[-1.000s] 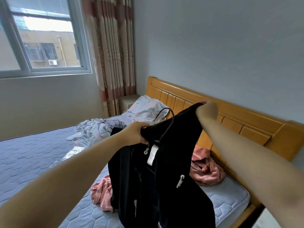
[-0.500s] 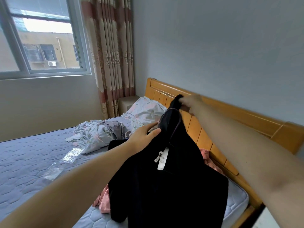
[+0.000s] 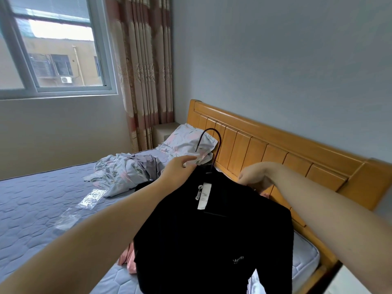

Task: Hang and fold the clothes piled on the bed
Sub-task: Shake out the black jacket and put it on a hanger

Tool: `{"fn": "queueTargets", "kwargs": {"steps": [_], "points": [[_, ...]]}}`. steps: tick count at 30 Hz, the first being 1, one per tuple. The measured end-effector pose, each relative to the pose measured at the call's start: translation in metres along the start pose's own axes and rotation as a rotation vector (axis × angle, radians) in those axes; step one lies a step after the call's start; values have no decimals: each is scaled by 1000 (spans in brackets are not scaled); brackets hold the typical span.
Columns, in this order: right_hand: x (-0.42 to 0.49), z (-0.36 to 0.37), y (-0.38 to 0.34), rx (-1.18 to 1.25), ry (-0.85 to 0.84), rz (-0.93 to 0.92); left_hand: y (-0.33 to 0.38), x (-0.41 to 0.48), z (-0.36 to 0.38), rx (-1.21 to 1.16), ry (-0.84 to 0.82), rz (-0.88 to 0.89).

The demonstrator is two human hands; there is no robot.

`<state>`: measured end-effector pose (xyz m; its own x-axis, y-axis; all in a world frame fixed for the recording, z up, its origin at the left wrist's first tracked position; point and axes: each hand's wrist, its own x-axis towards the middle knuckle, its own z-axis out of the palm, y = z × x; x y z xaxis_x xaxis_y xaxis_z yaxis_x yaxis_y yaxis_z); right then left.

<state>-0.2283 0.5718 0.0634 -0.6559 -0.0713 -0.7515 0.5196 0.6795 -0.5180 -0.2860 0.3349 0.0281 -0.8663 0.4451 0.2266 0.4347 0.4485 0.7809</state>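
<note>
A black garment [image 3: 212, 236] with a white neck label hangs on a dark hanger whose hook [image 3: 209, 143] rises above the collar. I hold it in the air over the bed [image 3: 38, 211]. My left hand [image 3: 178, 171] grips the garment's left shoulder near the collar. My right hand [image 3: 253, 176] grips its right shoulder. Under the garment a pink cloth [image 3: 127, 259] lies on the mattress, mostly hidden.
A crumpled floral sheet [image 3: 125, 170] and a pillow [image 3: 188, 143] lie near the wooden headboard [image 3: 275, 151]. Clear plastic bags [image 3: 91, 198] lie on the blue quilted mattress. A window and curtain stand on the far wall.
The garment now sits spread over the hanger with the hook showing above the collar. My right hand came down from the garment's top to its right shoulder; my left hand shifted to the left shoulder.
</note>
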Motion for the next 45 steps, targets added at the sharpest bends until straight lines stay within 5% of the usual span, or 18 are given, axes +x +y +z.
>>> {"fn": "queueTargets", "kwargs": {"steps": [2, 5, 7, 9, 11, 12, 14, 18, 20, 22, 24, 26, 27, 31, 37, 43, 45], "points": [[3, 2, -6, 154, 181, -81, 4, -2, 1, 8, -49, 20], [7, 11, -17, 259, 1017, -371, 5, -1, 5, 72, -103, 25], [4, 21, -25, 196, 1290, -506, 4, -1, 8, 88, -111, 27], [9, 28, -29, 241, 1062, -483, 4, -1, 12, 72, -87, 44], [1, 33, -33, 677, 539, -399, 3, 0, 14, 74, -58, 44], [-5, 34, -33, 861, 405, -404, 0, 1, 14, 77, -50, 31], [-8, 24, -33, 1174, 437, -465, -8, 3, 13, 88, -38, -15], [-12, 6, -45, 1420, 945, -570, -14, 6, 14, 113, -50, -30], [-19, 10, -59, 1398, 1005, -680, -11, 7, 17, 93, -62, -13], [-23, 18, -68, 1319, 840, -747, -9, 8, 19, 49, -24, -9], [-16, 22, -66, 761, 736, -561, -8, 9, 17, 5, 24, 2], [-8, 19, -56, 139, 825, -350, -6, 9, 14, -19, 55, 9], [-5, 17, -51, 16, 886, -333, -5, 9, 12, -31, 68, 13], [-4, 15, -36, -148, 902, -313, -6, 12, 5, -53, 133, -8], [-12, 19, -27, -273, 615, -346, -12, 21, -2, -94, 196, -74], [0, 21, -20, -4, 815, -543, -5, 30, -17, -185, 106, -151], [-1, 19, -15, 57, 843, -550, -11, 34, -31, 32, 41, -166]]}}
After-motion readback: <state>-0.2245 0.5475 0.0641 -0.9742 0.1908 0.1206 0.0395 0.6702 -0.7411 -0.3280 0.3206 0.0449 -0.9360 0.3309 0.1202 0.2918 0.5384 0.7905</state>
